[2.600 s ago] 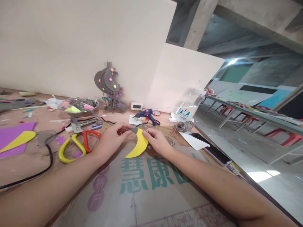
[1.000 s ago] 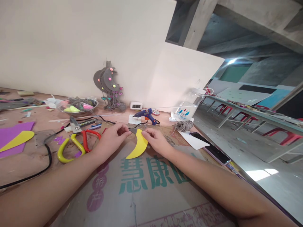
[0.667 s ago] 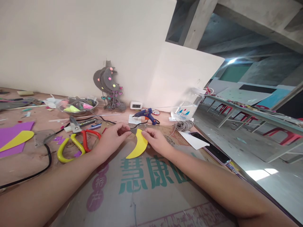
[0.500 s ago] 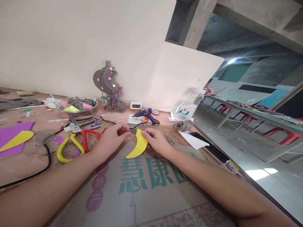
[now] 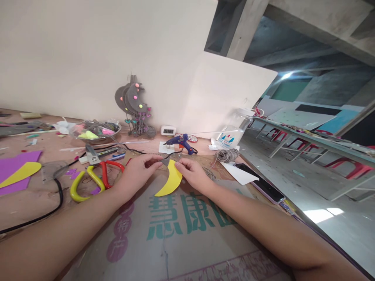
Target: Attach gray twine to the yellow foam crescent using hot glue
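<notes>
A smooth, flat yellow crescent (image 5: 172, 180) is curving down to a sharp tip over the printed cardboard (image 5: 140, 242), its upper end meeting a small grey, felt-like piece (image 5: 165, 160) between the two hands. The left hand (image 5: 142, 169) is pinching the grey piece at its edge between thumb and forefinger, the other fingers curling in; the right hand (image 5: 191, 171) is pinching the crescent's outer edge with its thumb lying on top. Both forearms are reaching in from the near corners, converging palms inward. Beyond the hands, a glossy blue glue gun (image 5: 182, 141) is lying near a coil of rough grey twine (image 5: 227, 155). Curved yellow handles (image 5: 88, 184) are resting left of the left hand, beside red handles (image 5: 108, 171). Grey crescents dotted with coloured beads (image 5: 133, 99) are leaning against the pale board (image 5: 88, 58), and a purple sheet (image 5: 17, 160) is lying at far left, under a yellow teardrop-like cutout (image 5: 25, 172).
</notes>
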Tool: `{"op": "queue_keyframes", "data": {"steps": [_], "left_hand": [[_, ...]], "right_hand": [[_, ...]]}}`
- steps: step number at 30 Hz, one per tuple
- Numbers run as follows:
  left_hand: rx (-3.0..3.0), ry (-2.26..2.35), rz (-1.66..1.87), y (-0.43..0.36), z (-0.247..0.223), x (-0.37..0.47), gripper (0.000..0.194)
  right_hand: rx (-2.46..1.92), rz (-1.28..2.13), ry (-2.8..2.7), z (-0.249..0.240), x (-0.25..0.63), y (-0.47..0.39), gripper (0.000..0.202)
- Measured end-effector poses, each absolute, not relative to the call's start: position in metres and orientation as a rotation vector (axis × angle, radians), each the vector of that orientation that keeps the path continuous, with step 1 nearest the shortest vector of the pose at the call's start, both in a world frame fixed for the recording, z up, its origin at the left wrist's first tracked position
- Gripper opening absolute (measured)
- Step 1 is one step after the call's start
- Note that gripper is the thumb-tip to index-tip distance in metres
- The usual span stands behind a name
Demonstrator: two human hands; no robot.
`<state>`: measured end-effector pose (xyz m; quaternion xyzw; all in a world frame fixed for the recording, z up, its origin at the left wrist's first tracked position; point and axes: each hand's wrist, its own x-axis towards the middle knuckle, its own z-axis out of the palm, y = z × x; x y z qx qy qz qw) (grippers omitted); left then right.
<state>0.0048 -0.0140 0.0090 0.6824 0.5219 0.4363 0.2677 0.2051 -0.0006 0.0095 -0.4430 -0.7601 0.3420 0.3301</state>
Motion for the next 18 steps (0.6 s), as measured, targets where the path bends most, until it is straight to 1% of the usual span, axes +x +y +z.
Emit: {"op": "queue_keyframes", "data": {"steps": [4,11,18], "left_hand": [[1.863,1.422,1.154,-0.0142,0.0106,0.0046,0.026],[1.801,1.408,1.216,-0.0164,0.0135,0.0063,0.022],[1.780,1.354,1.061,-0.0114,0.0125,0.0022,0.034]], "right_hand": [[-1.153,0.902,-1.985,0.0089,0.2051,-0.0008,0.033],[-1.152,0.860,-2.020,0.0122,0.2033,-0.0024,0.034],[-1.147,0.859,-2.032,0.0164,0.2032,-0.0053,0.034]]}}
